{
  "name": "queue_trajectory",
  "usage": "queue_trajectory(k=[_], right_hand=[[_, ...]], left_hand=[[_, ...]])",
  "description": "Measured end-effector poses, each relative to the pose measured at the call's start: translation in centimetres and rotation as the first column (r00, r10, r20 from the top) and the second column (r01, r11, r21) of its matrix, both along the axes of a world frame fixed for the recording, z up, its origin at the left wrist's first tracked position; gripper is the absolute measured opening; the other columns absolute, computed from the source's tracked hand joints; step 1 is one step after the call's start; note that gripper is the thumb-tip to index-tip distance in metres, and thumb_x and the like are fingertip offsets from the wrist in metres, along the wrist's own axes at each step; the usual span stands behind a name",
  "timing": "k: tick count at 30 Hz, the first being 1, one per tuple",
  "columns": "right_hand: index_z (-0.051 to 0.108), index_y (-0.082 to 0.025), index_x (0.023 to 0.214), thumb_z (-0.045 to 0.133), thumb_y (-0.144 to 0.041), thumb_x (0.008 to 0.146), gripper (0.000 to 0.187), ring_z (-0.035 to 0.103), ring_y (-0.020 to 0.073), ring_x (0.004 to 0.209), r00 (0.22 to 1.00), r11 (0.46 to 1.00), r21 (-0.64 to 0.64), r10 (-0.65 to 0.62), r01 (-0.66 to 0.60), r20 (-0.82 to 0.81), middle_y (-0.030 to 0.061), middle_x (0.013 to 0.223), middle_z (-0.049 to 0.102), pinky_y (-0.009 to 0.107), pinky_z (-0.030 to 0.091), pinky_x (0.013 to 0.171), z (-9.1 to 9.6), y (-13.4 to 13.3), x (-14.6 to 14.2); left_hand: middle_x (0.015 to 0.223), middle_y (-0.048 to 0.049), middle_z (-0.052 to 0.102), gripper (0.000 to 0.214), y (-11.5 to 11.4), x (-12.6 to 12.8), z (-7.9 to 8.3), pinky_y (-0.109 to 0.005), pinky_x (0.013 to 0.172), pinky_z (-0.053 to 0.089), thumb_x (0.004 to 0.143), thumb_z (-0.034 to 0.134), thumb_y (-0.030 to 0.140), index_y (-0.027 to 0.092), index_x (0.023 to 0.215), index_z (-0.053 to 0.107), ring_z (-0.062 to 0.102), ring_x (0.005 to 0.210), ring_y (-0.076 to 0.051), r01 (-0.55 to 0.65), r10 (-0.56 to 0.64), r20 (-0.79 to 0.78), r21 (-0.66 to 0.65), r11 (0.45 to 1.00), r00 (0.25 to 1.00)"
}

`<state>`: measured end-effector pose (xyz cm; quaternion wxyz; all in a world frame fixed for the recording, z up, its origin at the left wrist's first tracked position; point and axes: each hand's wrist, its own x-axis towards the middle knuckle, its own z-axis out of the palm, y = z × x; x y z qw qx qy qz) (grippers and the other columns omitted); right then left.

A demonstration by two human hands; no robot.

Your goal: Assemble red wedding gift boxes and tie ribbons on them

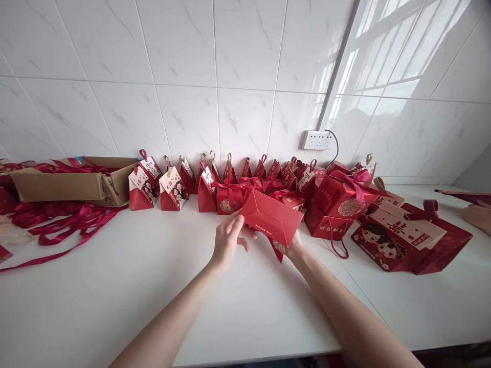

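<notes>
A white marbled tile wall (pixel 184 46) fills the top of the frame, above a white tabletop (pixel 207 317) across the middle and bottom. At the left edge of the frame, a cardboard carton (pixel 61 188) holds dark red ribbons (pixel 69 166), with more strands spread in front. At the right of the frame lie printed red boxes (pixel 395 235); nearer the centre, a bow-tied red box (pixel 343 197) sits on another.

Just right of the frame's centre, a plain red carton (pixel 270 214) is tilted up off the table between the two hands, one broad face toward the viewer. The left hand (pixel 229 240) grips its left end, thumb against the edge and fingers curled partly beneath. The right hand (pixel 290 247) grips its lower right corner, some fingers hidden behind.

Small peaked boxes (pixel 174 190) with ribbon loops stand in a row behind, below a white power strip (pixel 317 140) at upper right.
</notes>
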<state>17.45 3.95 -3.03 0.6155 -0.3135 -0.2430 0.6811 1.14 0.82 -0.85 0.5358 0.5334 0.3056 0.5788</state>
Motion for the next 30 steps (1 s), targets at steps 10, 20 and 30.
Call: queue_trajectory(k=[10,20,30], right_hand=[[0.035,-0.022,0.054,0.058,-0.034,0.075,0.034,0.037,0.0065,0.028,0.998,0.986,-0.166,0.006,-0.016,-0.061,-0.0071,0.034,0.038,0.014,0.030,0.024,0.7,-0.6,-0.6],[0.046,-0.018,0.059,0.036,-0.065,0.084,0.054,0.034,0.0062,0.022,0.990,0.988,-0.091,0.133,-0.128,0.055,-0.0045,0.032,0.041,0.014,0.027,0.023,0.9,-0.5,-0.5],[0.057,-0.014,0.086,0.041,-0.048,0.088,0.038,0.058,0.0140,0.035,0.908,0.937,0.048,0.322,-0.347,0.270,0.0032,0.057,0.066,0.022,0.048,0.033,0.3,-1.1,-1.4]], left_hand=[[0.086,-0.0087,0.068,0.037,-0.2,0.0,0.3,-0.021,0.035,0.041,0.079,0.059,0.051,0.015,0.089,0.061,0.065,0.060,-0.018,-0.055,0.055,0.024,-0.004,0.998,0.998],[0.066,0.0021,0.058,0.019,0.9,0.2,0.2,-0.018,0.036,0.036,0.083,0.051,0.037,0.018,0.080,0.054,0.052,0.044,-0.009,-0.142,0.286,0.296,-0.426,0.893,0.911],[0.065,0.0000,0.063,0.011,2.6,-1.0,-1.5,-0.021,0.049,0.048,0.077,0.052,0.028,0.018,0.075,0.057,0.061,0.055,-0.013,-0.259,0.443,0.276,-0.513,0.818,0.853]])
